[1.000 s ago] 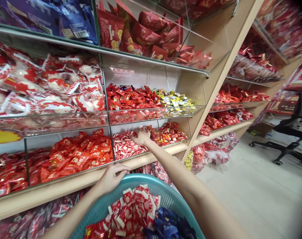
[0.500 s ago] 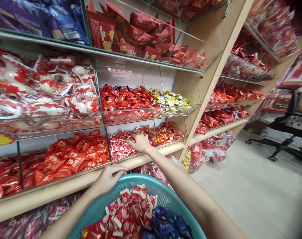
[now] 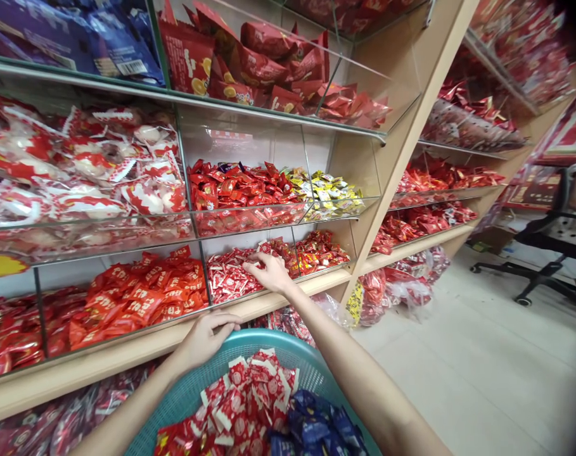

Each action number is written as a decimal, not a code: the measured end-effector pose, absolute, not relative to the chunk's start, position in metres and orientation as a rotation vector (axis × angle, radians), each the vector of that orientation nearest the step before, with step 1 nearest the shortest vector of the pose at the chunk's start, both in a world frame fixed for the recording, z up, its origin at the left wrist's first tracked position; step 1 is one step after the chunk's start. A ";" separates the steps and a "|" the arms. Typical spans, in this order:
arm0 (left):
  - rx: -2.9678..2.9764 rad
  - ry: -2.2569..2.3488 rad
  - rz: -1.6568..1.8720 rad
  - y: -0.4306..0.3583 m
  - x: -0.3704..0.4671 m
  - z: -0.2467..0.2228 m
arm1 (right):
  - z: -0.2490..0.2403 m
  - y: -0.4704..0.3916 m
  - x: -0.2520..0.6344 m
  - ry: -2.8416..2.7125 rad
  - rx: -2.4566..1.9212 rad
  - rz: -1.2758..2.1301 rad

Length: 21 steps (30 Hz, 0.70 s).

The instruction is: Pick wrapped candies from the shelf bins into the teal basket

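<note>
My right hand (image 3: pixel 270 272) reaches into a lower shelf bin, its fingers slightly bent and apart over small red-and-white wrapped candies (image 3: pixel 227 278). Its fingertips touch or hover just above the pile; I cannot tell which. My left hand (image 3: pixel 210 337) lies on the wooden shelf edge, close against the far rim of a teal plastic basket (image 3: pixel 273 337). Its fingers are stretched out toward the right. Inside the basket are red-and-white packets (image 3: pixel 249 399) and dark blue wrapped packets (image 3: pixel 319 424). The basket's near side is cut off by the frame.
Orange-red packets (image 3: pixel 140 294) fill the bin to the left. Red candies (image 3: pixel 244 190) and yellow ones (image 3: pixel 328 190) sit behind a clear panel above. A wooden upright (image 3: pixel 406 126) stands at right. Bags (image 3: pixel 387 291) lie on the floor, and an office chair (image 3: pixel 549 253) stands beyond.
My right hand has shifted slightly to the right over the candies. The left hand stays by the basket rim, and the view has moved a little.
</note>
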<state>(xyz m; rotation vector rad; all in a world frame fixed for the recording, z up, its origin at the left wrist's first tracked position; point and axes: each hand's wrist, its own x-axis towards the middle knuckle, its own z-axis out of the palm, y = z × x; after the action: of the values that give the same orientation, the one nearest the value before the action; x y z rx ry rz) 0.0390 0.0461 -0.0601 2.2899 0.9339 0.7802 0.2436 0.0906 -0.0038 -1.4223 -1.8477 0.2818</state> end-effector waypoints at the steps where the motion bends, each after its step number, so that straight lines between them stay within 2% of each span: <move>1: 2.288 0.932 0.784 0.046 0.039 -0.060 | -0.005 0.092 0.245 -1.849 -1.389 0.330; 12: 2.270 0.958 0.771 0.043 0.041 -0.058 | -0.024 0.112 0.259 -1.582 -1.017 0.785; 21: 2.253 0.942 0.795 0.043 0.039 -0.061 | -0.011 0.097 0.260 -1.215 -0.822 0.896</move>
<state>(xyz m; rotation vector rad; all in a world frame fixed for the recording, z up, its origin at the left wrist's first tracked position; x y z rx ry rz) 0.0394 0.0432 -0.0606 2.2530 0.9423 0.7950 0.2596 0.0974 -0.0113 -0.8217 -1.2151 0.8965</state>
